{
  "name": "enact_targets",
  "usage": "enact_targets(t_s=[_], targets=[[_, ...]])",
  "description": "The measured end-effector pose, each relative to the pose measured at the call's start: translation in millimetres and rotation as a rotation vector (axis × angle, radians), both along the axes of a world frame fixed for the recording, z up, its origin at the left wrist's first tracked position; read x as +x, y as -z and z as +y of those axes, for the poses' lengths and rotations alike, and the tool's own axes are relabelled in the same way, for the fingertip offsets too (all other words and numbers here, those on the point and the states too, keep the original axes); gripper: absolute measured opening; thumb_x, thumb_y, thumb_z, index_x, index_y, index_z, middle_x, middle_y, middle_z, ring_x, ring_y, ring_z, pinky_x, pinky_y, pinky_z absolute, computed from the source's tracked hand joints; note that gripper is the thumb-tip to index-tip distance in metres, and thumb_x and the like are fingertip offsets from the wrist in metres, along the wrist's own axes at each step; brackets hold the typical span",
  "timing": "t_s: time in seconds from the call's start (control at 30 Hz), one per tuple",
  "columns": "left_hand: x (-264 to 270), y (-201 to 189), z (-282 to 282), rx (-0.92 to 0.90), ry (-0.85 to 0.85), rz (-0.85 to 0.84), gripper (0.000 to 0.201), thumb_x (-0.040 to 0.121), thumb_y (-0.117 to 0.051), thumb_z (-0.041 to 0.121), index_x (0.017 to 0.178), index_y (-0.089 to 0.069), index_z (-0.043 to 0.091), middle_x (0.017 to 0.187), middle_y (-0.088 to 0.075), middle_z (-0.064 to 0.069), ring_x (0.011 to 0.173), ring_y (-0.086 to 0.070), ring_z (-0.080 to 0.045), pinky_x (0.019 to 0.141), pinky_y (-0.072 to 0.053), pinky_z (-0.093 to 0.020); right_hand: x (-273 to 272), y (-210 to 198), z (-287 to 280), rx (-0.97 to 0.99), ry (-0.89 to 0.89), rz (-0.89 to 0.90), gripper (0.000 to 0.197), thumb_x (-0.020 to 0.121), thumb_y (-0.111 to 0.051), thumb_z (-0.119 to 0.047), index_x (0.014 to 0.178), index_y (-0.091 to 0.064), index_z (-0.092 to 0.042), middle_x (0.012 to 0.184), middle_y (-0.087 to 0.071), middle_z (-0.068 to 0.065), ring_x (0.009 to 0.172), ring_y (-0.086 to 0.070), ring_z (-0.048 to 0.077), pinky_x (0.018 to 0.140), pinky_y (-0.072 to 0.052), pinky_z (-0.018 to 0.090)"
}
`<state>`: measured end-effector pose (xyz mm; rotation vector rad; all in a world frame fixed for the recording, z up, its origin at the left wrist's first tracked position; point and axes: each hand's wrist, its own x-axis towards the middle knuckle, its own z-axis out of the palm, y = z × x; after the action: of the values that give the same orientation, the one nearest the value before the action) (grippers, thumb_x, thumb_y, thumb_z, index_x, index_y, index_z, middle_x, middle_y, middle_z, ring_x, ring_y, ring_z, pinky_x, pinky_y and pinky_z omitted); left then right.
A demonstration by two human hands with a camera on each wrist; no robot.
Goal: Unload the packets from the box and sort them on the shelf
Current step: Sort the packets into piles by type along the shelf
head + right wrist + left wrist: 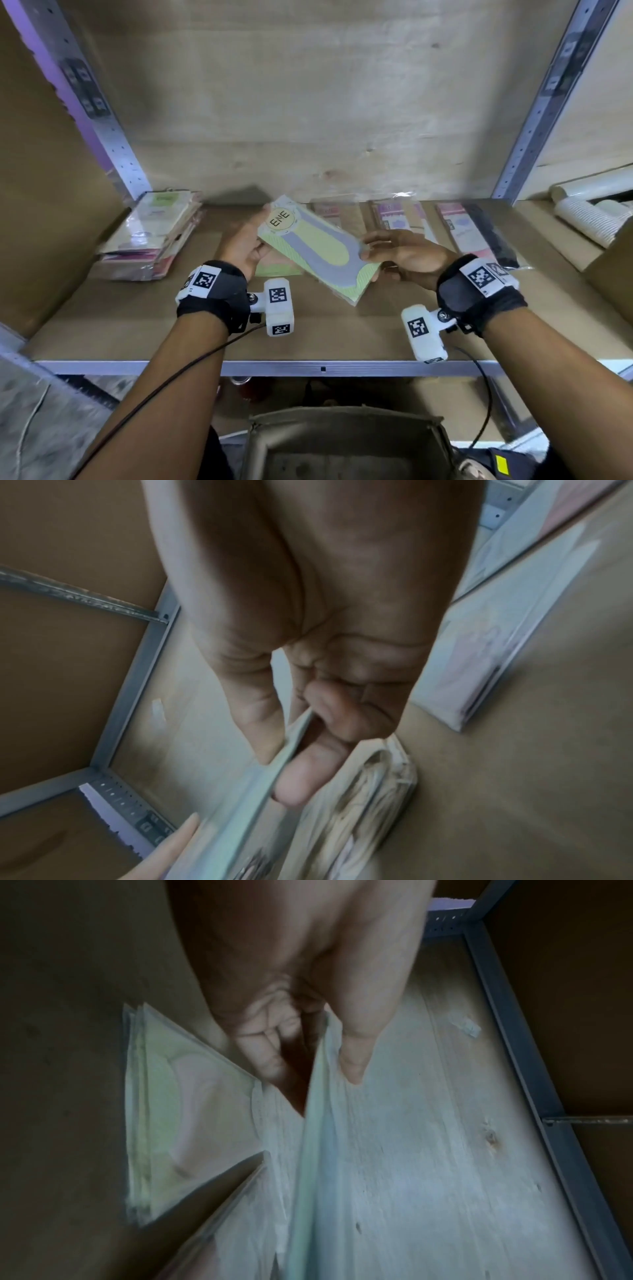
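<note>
A green packet (318,246) with a grey and yellow shape and a round "ENE" label hangs tilted just above the shelf board (205,325). My left hand (260,236) grips its far left end and my right hand (370,253) pinches its near right end. In the left wrist view, the thumb and fingers of the left hand (311,1066) clamp the packet's edge (315,1177). The right wrist view has the right hand (284,767) pinching the thin packet edge (260,791). A second green packet (277,270) lies flat on the shelf beneath. The cardboard box (346,445) stands open below the shelf.
A stack of pale and pink packets (154,236) sits at the shelf's left. Pink packets (397,216) lie in a row along the back right. White paper cups (589,212) lie in the neighbouring bay. Metal uprights (116,137) frame the bay.
</note>
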<state>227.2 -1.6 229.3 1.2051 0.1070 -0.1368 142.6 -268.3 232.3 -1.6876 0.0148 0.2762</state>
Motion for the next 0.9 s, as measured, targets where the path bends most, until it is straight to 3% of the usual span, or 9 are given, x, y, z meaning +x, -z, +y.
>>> enact_targets(t_s=[0.07,0.2,0.27,0.37,0.47,0.53,0.63,0.8,0.9], targets=[[0.7,2.4,1.5,0.056,-0.024,0.001,0.038,0.090,-0.071,0.031,0.117,-0.068,0.004,0.090,-0.077,-0.004,0.069,-0.071,-0.008,0.053,-0.055,-0.018,-2.5,1.3,-3.5,-0.023,0.012,0.015,0.022,0.084,-0.074,-0.010,0.103,-0.066,-0.016,0.080,-0.071,0.002,0.057,-0.063,0.018,0.049,-0.031,0.028],[-2.8,7.3,0.7,0.124,0.013,0.002,0.034,0.093,-0.068,0.027,0.116,-0.067,0.001,0.106,-0.074,-0.014,0.085,-0.071,-0.021,0.057,-0.058,-0.025,-8.7,2.0,-3.6,-0.066,0.045,0.021,0.011,0.085,-0.076,-0.020,0.093,-0.068,-0.019,0.073,-0.066,-0.011,0.057,-0.050,0.010,0.047,-0.037,0.023],[-5.2,5.9,2.8,0.087,0.061,0.009,0.027,0.093,-0.068,0.026,0.109,-0.069,0.004,0.102,-0.075,-0.012,0.090,-0.071,-0.023,0.062,-0.059,-0.027,-11.4,2.5,-2.7,-0.052,0.016,0.015,0.012,0.086,-0.074,-0.020,0.095,-0.067,-0.016,0.080,-0.063,-0.006,0.061,-0.045,0.011,0.046,-0.039,0.021],[-7.5,2.4,8.2,0.041,0.175,0.045,0.032,0.094,-0.065,0.032,0.109,-0.070,0.004,0.101,-0.077,-0.014,0.089,-0.074,-0.022,0.065,-0.060,-0.028,-15.8,3.1,-1.2,0.011,-0.017,0.010,0.014,0.089,-0.070,-0.015,0.101,-0.063,-0.010,0.093,-0.057,0.005,0.064,-0.044,0.012,0.045,-0.040,0.021],[-6.4,3.2,12.0,0.070,0.187,0.036,0.030,0.091,-0.068,0.035,0.104,-0.072,0.008,0.105,-0.076,-0.014,0.088,-0.075,-0.020,0.069,-0.063,-0.031,-16.8,3.3,-0.7,0.030,-0.004,0.019,0.020,0.089,-0.069,-0.012,0.106,-0.060,-0.007,0.099,-0.056,0.010,0.066,-0.043,0.013,0.045,-0.041,0.022],[-5.8,4.9,14.2,0.054,0.169,0.029,0.027,0.089,-0.070,0.037,0.099,-0.074,0.013,0.107,-0.076,-0.013,0.090,-0.075,-0.019,0.072,-0.063,-0.033,-16.0,3.1,-1.2,0.043,0.013,0.019,0.022,0.088,-0.070,-0.012,0.107,-0.060,-0.006,0.101,-0.058,0.010,0.067,-0.047,0.013,0.045,-0.042,0.023],[-5.6,6.9,17.1,-0.006,0.194,0.022,0.032,0.088,-0.071,0.044,0.103,-0.074,0.016,0.107,-0.077,-0.008,0.096,-0.075,-0.015,0.069,-0.061,-0.027,-14.9,3.4,0.2,0.084,0.032,0.003,0.019,0.087,-0.072,-0.013,0.102,-0.062,-0.007,0.098,-0.065,0.006,0.065,-0.052,0.011,0.048,-0.044,0.024],[-19.2,16.1,5.8,0.179,0.412,0.015,0.049,0.073,-0.086,0.040,0.109,-0.071,0.010,0.108,-0.075,-0.014,0.098,-0.074,-0.023,0.076,-0.060,-0.025,-9.1,8.1,10.1,0.194,0.163,0.012,0.022,0.082,-0.077,-0.010,0.097,-0.060,-0.011,0.091,-0.069,0.004,0.054,-0.059,0.013,0.047,-0.050,0.024],[-31.5,18.9,-4.8,0.263,0.514,0.016,0.029,0.073,-0.087,0.028,0.095,-0.075,0.014,0.105,-0.077,-0.011,0.089,-0.075,-0.020,0.073,-0.060,-0.024,-6.8,11.4,20.0,0.221,0.224,0.013,0.027,0.080,-0.079,-0.012,0.098,-0.058,-0.014,0.085,-0.073,0.001,0.061,-0.068,0.020,0.047,-0.052,0.024]])
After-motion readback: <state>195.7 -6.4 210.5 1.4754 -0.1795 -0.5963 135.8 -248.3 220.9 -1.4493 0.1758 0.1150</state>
